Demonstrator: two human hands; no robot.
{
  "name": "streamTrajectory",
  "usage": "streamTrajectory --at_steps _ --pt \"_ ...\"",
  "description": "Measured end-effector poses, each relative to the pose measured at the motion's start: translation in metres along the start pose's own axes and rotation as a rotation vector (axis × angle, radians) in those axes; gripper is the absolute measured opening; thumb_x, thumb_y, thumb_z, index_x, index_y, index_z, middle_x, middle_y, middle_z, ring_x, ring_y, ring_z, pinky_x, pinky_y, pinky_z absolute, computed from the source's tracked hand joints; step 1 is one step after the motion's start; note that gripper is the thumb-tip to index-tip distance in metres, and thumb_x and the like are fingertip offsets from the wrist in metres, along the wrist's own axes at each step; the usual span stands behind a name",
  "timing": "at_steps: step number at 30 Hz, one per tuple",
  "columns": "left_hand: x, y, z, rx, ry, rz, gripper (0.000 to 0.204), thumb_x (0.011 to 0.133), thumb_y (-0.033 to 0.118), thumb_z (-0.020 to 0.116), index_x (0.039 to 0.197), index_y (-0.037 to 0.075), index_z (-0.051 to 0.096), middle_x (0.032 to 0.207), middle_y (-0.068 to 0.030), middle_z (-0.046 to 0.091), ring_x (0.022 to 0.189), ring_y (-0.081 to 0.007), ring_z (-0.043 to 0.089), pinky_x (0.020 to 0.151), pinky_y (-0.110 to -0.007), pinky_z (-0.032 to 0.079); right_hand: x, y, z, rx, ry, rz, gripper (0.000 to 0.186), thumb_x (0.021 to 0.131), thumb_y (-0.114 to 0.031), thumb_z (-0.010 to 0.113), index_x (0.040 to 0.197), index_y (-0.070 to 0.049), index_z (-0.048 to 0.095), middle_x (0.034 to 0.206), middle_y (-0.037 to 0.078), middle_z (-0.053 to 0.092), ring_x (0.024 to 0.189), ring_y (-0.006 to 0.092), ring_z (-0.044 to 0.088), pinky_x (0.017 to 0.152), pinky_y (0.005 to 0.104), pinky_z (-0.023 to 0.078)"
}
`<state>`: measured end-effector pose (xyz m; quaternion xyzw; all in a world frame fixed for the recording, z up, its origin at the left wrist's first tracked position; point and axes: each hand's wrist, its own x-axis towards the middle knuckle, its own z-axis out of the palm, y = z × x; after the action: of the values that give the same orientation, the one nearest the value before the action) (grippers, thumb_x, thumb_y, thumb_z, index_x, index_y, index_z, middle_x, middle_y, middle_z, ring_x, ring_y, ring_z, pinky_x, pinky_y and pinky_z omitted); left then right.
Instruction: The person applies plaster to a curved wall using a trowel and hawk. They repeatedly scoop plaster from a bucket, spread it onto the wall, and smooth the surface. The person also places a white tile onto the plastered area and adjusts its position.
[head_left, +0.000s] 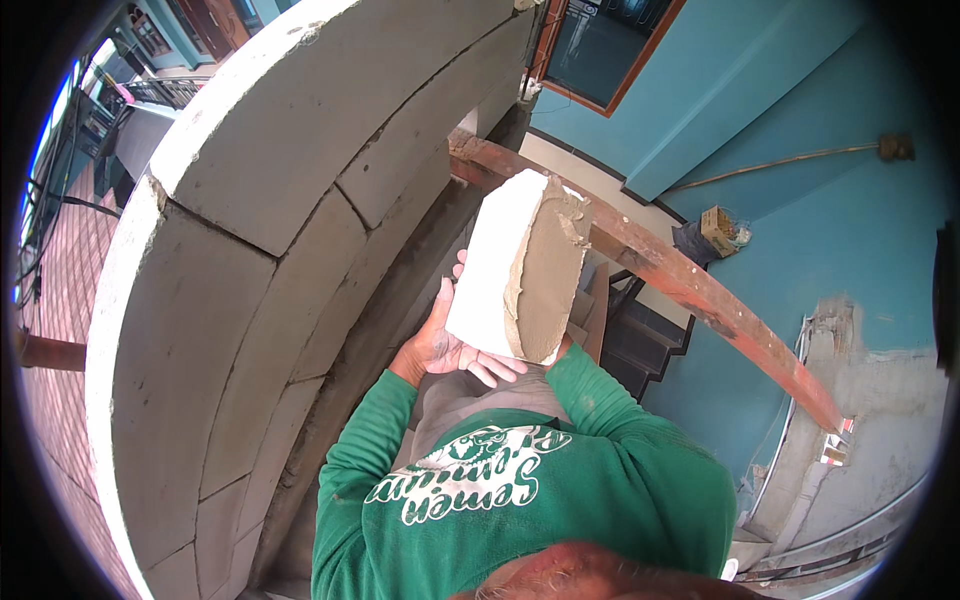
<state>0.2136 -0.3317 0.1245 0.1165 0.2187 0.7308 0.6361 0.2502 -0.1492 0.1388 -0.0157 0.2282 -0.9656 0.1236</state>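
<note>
A wall of pale grey blocks [215, 310] is filling most of the left side, dark joints running between its pieces. A blue-green wall [800, 250] is spreading across the right. The person's green long-sleeved shirt [630, 480], with white printing, is taking up the lower middle. A reddish beam [690, 275] is crossing behind the work toward the lower right. A window [615, 40] with an orange-brown frame is showing at the top, and dark stairs [640, 345] are descending under the beam. Near the middle, a white block [495, 265] is tilting in the air above the lap, brownish-grey mortar [552, 270] coating its right-hand face. The left hand [438, 345] is supporting the block's lower left, its fingers [483, 368] spreading apart beneath the bottom edge. The right hand [564, 347] is mostly hiding behind the block, only a sliver near the wrist showing, so I cannot tell how its fingers are standing.
</note>
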Motion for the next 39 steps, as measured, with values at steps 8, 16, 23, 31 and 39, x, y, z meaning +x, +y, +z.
streamTrajectory --at_steps 8,16,23,31,39 --pt "0.035 -0.004 -0.06 0.65 0.463 -0.046 0.09 0.105 0.075 0.032 0.149 -0.001 0.053 0.134 -0.0171 0.068 0.121 -0.0256 0.064 0.107 -0.044 0.049 0.049 -0.096 0.006 0.045 -0.025 -0.069 0.075 0.11 -0.055 0.034 0.168 -0.012 0.015 0.172 0.017 0.022 0.156 0.0338 0.03 0.13 0.051 0.027" --pt "0.052 0.096 0.048 1.305 0.733 0.405 0.047 0.098 0.022 0.075 0.136 -0.002 0.063 0.123 -0.0163 0.072 0.111 -0.0225 0.072 0.091 -0.036 0.056 0.135 -0.208 -0.089 -0.237 -0.054 -0.335 0.072 0.11 -0.061 0.032 0.162 -0.011 0.029 0.157 0.017 0.042 0.14 0.0326 0.052 0.115 0.048 0.047" --pt "0.137 0.253 0.265 1.879 0.561 0.348 0.101 0.092 0.081 0.05 0.155 0.002 0.045 0.156 -0.0219 0.048 0.147 -0.0334 0.043 0.123 -0.044 0.031 0.124 -0.25 -0.099 -0.45 -0.025 -0.564 0.079 0.103 -0.068 0.046 0.157 -0.011 0.04 0.145 0.016 0.057 0.136 0.0309 0.056 0.111 0.0469 0.051" --pt "0.287 0.297 0.209 2.15 0.757 -0.612 0.106 0.079 0.086 0.06 0.142 0.001 0.062 0.143 -0.0218 0.062 0.134 -0.0353 0.057 0.113 -0.046 0.044 0.148 -0.261 -0.122 -0.726 -0.162 -0.627 0.079 0.091 -0.059 0.075 0.138 0.001 0.055 0.126 0.009 0.066 0.112 0.0203 0.065 0.096 0.0366 0.053" --pt "0.296 0.293 0.186 2.23 0.702 -0.553 0.106 0.055 0.078 0.086 0.123 -0.002 0.074 0.119 -0.0228 0.074 0.112 -0.0375 0.072 0.101 -0.042 0.056 0.164 -0.287 -0.135 -0.937 -0.129 -0.66 0.072 0.083 -0.044 0.085 0.131 0.004 0.06 0.12 0.008 0.069 0.109 0.0175 0.064 0.097 0.0348 0.051"
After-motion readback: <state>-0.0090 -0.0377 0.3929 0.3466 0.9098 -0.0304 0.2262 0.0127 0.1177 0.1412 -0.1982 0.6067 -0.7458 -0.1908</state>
